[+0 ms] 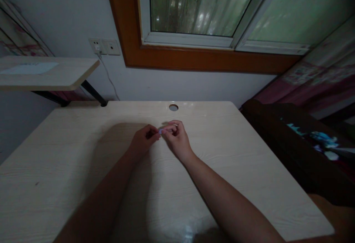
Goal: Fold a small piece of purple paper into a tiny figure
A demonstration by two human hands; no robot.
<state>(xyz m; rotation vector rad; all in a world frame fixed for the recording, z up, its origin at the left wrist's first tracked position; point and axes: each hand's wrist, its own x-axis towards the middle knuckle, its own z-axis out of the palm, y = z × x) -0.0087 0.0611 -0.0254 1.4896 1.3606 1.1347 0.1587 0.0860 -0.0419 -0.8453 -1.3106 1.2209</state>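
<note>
Both of my hands meet over the middle of a pale wooden desk [69,154]. My left hand [144,139] is curled into a pinch. My right hand [176,136] is also pinched, its fingertips touching those of the left. Between the two sets of fingertips sits a tiny pale bluish object [160,130], too small to name. Both forearms reach in from the bottom edge of the view.
A round cable hole [173,107] sits near the desk's far edge. A smaller side table [55,76] stands at the back left under a wall socket [104,46]. A window is ahead, and a dark bed frame [291,139] borders the desk's right side.
</note>
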